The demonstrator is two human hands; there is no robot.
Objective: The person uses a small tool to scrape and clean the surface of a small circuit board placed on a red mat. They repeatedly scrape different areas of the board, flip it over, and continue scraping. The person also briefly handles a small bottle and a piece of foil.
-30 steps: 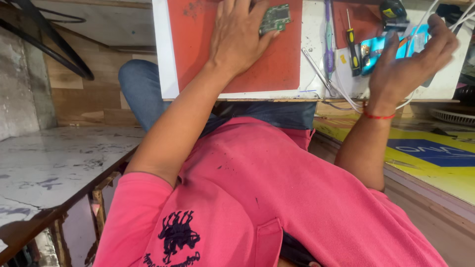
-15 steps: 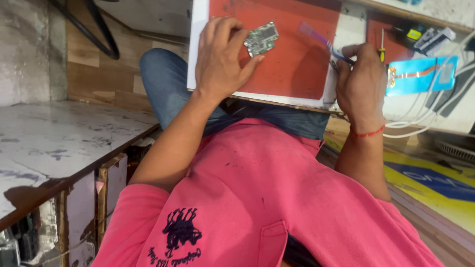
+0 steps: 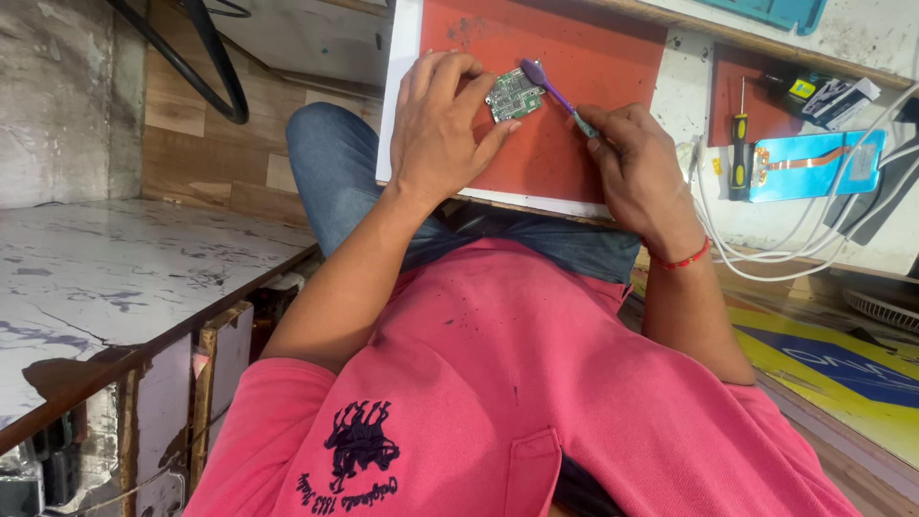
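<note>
1. On the red work mat (image 3: 584, 115), a flat, matte rectangle with dark smudges near its far edge, lies a small green circuit board (image 3: 514, 94), squarish and studded with tiny metal parts.
2. The mat sits on a white board (image 3: 400, 96) that rests across the person's lap, over blue denim jeans (image 3: 330, 177).
3. The left hand (image 3: 436, 129) lies palm down on the mat at the circuit board's near-left side; its fingers curl narrowly around the board, fingertips and thumb pinning its edges.
4. The right hand (image 3: 637, 168) rests on the mat to the right of the circuit board, knuckles up, fingers pinched closed on a thin purple-handled brush (image 3: 550, 88).
5. The brush slants up and leftward from that hand, and its rounded purple head touches the board's far-right corner.
6. A red thread band (image 3: 682, 260) circles the right wrist.
7. Right of the mat, well apart from the circuit board, a screwdriver (image 3: 738, 144) with a yellow-and-black handle stands on a smaller red pad.
8. Just beside the screwdriver lies a light blue rectangular panel (image 3: 814, 165) with an orange flex strip, and white cables (image 3: 766, 258) loop below it.
9. Below the mat, nearest the camera, a pink shirt (image 3: 517, 383) with a dark printed emblem fills the view.
</note>
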